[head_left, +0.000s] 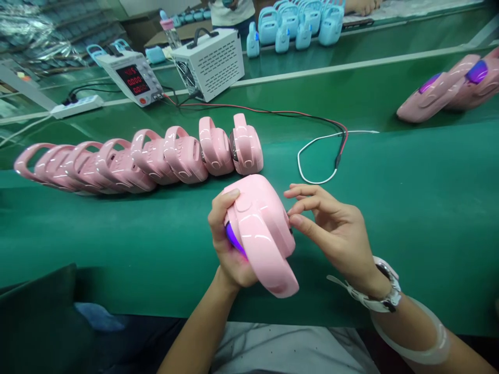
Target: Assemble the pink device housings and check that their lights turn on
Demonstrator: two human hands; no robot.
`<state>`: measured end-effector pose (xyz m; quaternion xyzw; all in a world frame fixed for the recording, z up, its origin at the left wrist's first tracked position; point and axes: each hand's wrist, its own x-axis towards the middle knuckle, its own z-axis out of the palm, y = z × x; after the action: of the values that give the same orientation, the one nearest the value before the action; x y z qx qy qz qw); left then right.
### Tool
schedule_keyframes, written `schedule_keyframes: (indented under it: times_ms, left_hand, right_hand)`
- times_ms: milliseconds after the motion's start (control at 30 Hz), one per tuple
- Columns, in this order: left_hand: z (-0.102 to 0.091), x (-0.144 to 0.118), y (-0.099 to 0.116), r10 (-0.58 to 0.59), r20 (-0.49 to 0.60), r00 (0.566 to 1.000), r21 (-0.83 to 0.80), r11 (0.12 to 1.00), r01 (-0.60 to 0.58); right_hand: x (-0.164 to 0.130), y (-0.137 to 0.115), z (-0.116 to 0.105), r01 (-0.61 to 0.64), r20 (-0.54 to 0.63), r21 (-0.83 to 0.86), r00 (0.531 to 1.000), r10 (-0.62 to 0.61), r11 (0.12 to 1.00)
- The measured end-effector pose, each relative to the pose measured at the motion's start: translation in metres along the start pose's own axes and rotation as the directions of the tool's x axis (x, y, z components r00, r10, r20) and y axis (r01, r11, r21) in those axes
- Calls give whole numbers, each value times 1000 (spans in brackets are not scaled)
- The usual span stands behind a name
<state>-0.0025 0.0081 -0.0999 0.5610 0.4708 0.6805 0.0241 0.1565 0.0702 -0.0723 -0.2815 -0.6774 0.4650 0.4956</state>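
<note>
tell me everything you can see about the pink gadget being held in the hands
The pink gadget is a glossy, rounded plastic shell with a broad looped handle pointing toward the camera and a raised oval button on its top. A purple light glows at its lower left edge. It is held tilted above the green belt, just in front of a row of identical pink units. The left hand wraps its left side; the right hand touches its right edge with its fingertips.

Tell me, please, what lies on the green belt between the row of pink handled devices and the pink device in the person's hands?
In the head view, only bare green belt separates the row from the held device.
</note>
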Motion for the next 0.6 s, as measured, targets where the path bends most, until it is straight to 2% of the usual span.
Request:
schedule_keyframes:
  times_ms: [167, 300, 367, 433, 500, 567, 600]
  left_hand:
    - [1, -6, -4, 3, -25, 1000, -26, 1000, -4]
    - [1, -5, -3, -5, -33, 999, -6, 1000, 5]
    - [1, -2, 0, -19, -28, 999, 4, 1000, 19]
    - [0, 2, 3, -110, -40, 993, -31, 994, 109]
    - [-1, 6, 2, -261, -66, 963, -107, 961, 253]
    - [-2, 8, 0, -427, -85, 900, -209, 891, 403]
    - [-2, 9, -2, -516, -101, 851, -271, 837, 476]
  right_hand:
    - [-4, -4, 3, 147, 40, -57, 989, -145, 987]
    - [-4, -9, 3, 193, 88, -128, 979, -183, 973]
    - [0, -9, -6, 187, 39, -192, 982, -183, 964]
    - [7, -2, -21, 136, 12, -287, 990, -139, 948]
    - [13, 10, -38, 66, 143, -402, 990, -9, 913]
    - [16, 23, -48, 22, 330, -525, 927, 179, 851]
    - [17, 28, -51, 14, 383, -572, 889, 251, 820]
